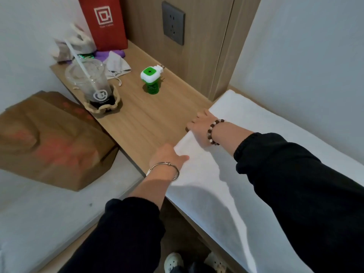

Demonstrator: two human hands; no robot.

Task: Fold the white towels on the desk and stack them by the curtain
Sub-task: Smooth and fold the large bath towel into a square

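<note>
The white towel is the biggest thing in front of me. It lies spread flat along the wooden desk, and its long axis runs on a diagonal from the middle of the frame down to the lower right corner. Its short end edge faces the bare wood at centre left, and both my hands are on that edge. I cannot make out a second towel or pick out the curtain for certain. At the left of the frame a brown paper bag sits below the desk edge. A red bag stands at the top, against the wall. Neither is near the cloth. My right hand lies flat on the far corner of the end edge, fingers straight and spread, pressing down and holding nothing. My left hand is at the near corner with one finger stretched over the cloth. I cannot tell whether the thumb pinches the hem from below. I judge this to be the start of the first fold. To do it well I should take both corners of this edge alike. Then I should lift them together and carry them straight back along the long axis toward the lower right. The side hems should meet before I press in the crease. The plastic cup and the green plug-in device, at upper left, stand well apart from the towel.
</note>
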